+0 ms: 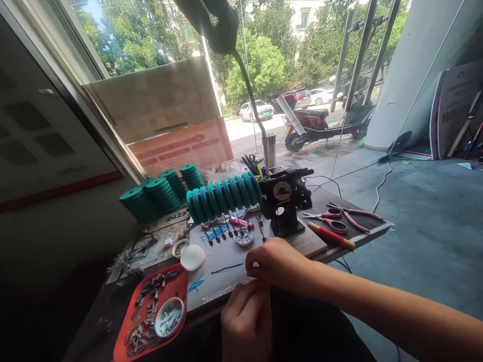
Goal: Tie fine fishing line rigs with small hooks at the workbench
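My right hand (274,260) is closed in a pinch below the black stand (285,208). Just under it, my left hand (245,314) has its fingers curled together close to the right fingertips. Whatever sits between the fingers of either hand is too small or hidden to make out. Above them a row of green spools (224,198) is mounted sideways on the stand, with several dark strands (231,232) hanging down. A short dark cord (227,268) lies on the white work surface. Behind it stands a small bowl of silvery beads (244,237).
At left a red tray (181,296) carries metal parts and a white bowl (183,314). Stacked green spools (162,193) stand behind. Scissors (332,218), pliers (356,216) and a red-handled tool (331,235) lie on the right. A lamp arm (251,90) rises over the table.
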The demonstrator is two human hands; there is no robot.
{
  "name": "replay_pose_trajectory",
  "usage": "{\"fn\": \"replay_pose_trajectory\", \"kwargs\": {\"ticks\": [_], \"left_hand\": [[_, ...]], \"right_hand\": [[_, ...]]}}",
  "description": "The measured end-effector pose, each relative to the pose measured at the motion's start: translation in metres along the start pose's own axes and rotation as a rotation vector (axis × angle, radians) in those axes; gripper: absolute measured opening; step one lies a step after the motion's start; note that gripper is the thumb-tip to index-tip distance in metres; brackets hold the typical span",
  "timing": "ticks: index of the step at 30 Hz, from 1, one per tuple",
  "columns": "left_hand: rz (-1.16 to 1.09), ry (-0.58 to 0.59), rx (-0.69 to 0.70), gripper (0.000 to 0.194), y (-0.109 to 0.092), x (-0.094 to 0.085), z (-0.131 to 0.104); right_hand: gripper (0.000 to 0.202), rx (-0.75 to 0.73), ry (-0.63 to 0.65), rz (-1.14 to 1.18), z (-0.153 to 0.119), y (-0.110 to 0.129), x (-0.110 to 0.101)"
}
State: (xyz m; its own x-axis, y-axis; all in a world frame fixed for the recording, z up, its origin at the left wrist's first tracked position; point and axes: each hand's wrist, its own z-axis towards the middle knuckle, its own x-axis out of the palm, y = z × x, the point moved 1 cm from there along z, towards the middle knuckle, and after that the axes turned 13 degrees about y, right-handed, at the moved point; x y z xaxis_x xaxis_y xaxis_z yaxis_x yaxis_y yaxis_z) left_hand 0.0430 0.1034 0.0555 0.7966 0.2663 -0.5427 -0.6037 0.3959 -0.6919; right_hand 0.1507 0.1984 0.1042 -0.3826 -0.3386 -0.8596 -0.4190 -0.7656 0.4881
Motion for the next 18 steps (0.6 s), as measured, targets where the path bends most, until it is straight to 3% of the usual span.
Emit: {"fn": "replay_pose_trajectory", "kwargs": {"ticks": [3,5,8,11,14,16,18], "left_hand": [[-0.508,0.054,-0.376,0.011,-0.005,0.004,0.002],[-0.850,0.091,-0.670,0.008,-0.004,0.005,0.001],[-1.189,0.111,-0.965,0.015,-0.006,0.006,0.001],[-1.339,0.164,-1.012,0.017,-0.010,0.007,0.002],[-1.438,0.209,-0.982,0.018,-0.012,0.009,0.003],[-1.459,0.230,-0.965,0.019,-0.011,0.010,0.003],[-1.421,0.263,-0.948,0.019,-0.008,0.010,0.003]], "right_hand": [[0.013,-0.064,-0.166,-0.022,-0.030,-0.002,0.000],[0.021,-0.187,-0.330,-0.069,-0.055,-0.003,0.003],[0.025,-0.360,-0.335,-0.176,-0.082,-0.003,0.015],[0.027,-0.450,-0.255,-0.304,-0.089,-0.001,0.028],[0.032,-0.470,-0.297,-0.286,-0.083,-0.001,0.037],[0.036,-0.389,-0.347,-0.091,-0.080,-0.005,0.042],[0.034,-0.206,-0.313,0.268,-0.078,-0.011,0.051]]}}
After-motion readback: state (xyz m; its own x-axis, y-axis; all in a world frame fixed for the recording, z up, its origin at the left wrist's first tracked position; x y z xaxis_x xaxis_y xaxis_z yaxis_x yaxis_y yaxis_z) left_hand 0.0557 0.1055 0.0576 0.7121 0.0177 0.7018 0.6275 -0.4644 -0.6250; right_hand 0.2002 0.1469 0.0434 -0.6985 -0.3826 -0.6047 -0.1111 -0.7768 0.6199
